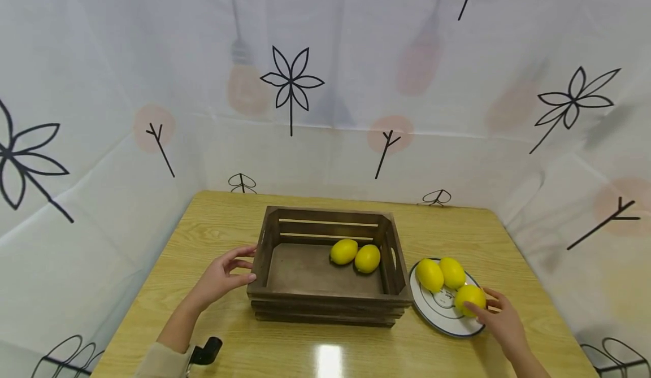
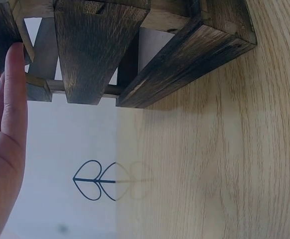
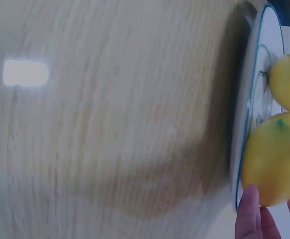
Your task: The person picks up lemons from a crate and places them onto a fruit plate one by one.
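Observation:
A brown wooden crate (image 1: 325, 305) with slatted sides stands mid-table, and two yellow lemons (image 1: 343, 252) lie inside it toward the right. My left hand (image 1: 224, 276) is at the crate's left end, fingers extended and fingertips against its side. In the left wrist view a finger (image 2: 15, 94) lies against a dark slat. To the right of the crate, a white plate (image 1: 432, 313) with a dark rim bears lemons. My right hand (image 1: 500, 321) pinches the nearest lemon (image 1: 470, 300) between thumb and fingers, over the plate's right part. Two other lemons (image 1: 429, 276) lie together at the plate's back.
The light wood table (image 1: 224, 225) is bounded at the back and sides by white cloth (image 1: 335, 157) printed with plants. A black object (image 1: 205, 351) is at my left wrist, beside the sleeve. The plate stands close against the crate's right side.

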`<state>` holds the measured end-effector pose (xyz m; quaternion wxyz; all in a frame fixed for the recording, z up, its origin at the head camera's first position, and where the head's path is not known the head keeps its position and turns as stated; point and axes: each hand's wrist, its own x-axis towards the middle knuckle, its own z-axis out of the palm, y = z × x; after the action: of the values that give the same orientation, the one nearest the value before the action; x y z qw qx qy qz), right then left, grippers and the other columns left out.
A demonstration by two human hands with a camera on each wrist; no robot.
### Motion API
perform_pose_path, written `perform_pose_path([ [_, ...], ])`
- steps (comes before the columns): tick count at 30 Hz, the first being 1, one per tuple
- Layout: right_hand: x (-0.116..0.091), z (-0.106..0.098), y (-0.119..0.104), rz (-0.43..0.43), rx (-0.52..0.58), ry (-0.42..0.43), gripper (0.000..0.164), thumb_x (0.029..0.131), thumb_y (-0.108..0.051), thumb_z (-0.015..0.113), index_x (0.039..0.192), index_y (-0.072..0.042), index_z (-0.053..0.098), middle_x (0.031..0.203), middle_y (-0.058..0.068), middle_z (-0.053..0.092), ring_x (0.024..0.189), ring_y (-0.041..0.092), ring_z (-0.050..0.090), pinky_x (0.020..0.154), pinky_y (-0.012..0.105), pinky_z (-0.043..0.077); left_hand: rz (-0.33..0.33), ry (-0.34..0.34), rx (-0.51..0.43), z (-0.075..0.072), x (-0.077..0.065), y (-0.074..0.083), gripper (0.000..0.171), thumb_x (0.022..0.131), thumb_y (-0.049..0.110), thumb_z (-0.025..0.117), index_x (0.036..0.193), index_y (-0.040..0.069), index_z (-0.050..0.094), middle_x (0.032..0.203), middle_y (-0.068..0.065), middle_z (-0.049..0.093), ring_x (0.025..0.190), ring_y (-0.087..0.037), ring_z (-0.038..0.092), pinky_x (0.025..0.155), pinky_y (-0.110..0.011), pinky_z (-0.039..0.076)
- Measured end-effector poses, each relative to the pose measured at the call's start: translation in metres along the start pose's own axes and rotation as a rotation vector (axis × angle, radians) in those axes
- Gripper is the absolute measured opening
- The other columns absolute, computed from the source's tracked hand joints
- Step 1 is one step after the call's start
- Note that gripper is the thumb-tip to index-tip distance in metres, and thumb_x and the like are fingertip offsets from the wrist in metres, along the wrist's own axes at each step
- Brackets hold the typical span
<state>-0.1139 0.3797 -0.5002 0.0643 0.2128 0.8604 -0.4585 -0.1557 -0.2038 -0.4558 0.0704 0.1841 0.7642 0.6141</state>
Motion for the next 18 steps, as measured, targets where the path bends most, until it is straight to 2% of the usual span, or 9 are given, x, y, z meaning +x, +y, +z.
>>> perform_pose_path([
  [3,-0.001,-0.006,-0.003,0.004,-0.026,0.013,0.090,0.085,-0.045,0.064,0.142,0.008,0.019,0.133,0.036,0.026,0.111,0.044,0.043,0.082,0.042,0.047,-0.001,0.001,0.005,0.000,0.000,0.000,0.057,0.086,0.009,0.067,0.137,0.004,0.043,0.129,-0.021,0.044,0.104,-0.020,0.054,0.075,-0.033,0.051],
  [6,-0.003,-0.011,-0.009,0.000,-0.026,0.027,0.090,0.086,-0.045,0.063,0.143,0.007,0.018,0.136,0.037,0.023,0.118,0.048,0.033,0.085,0.049,0.043,-0.002,0.000,0.005,0.000,0.000,0.000,0.057,0.086,0.009,0.067,0.137,0.004,0.043,0.129,-0.020,0.044,0.104,-0.022,0.054,0.075,-0.033,0.050],
  [9,-0.005,-0.015,-0.015,-0.024,-0.007,0.051,0.086,0.087,-0.042,0.064,0.143,0.006,0.020,0.136,0.035,0.025,0.117,0.046,0.036,0.078,0.036,0.048,-0.002,-0.001,0.005,0.000,0.000,0.000,0.057,0.086,0.009,0.067,0.138,0.004,0.043,0.130,-0.020,0.045,0.105,-0.023,0.053,0.076,-0.033,0.050],
  [12,-0.006,-0.017,-0.022,-0.063,-0.001,0.065,0.082,0.088,-0.039,0.064,0.143,0.006,0.023,0.135,0.033,0.028,0.115,0.044,0.039,0.069,0.024,0.046,-0.003,-0.002,0.007,0.000,-0.001,0.000,0.057,0.086,0.009,0.067,0.138,0.004,0.043,0.130,-0.020,0.045,0.104,-0.023,0.053,0.076,-0.033,0.050],
  [18,-0.005,-0.020,-0.039,-0.130,-0.008,0.056,0.080,0.088,-0.041,0.062,0.143,0.005,0.025,0.134,0.030,0.031,0.112,0.040,0.041,0.066,0.017,0.044,-0.001,0.001,0.005,0.000,0.000,0.000,0.058,0.086,0.008,0.068,0.138,0.004,0.043,0.130,-0.020,0.045,0.104,-0.021,0.054,0.075,-0.033,0.051],
])
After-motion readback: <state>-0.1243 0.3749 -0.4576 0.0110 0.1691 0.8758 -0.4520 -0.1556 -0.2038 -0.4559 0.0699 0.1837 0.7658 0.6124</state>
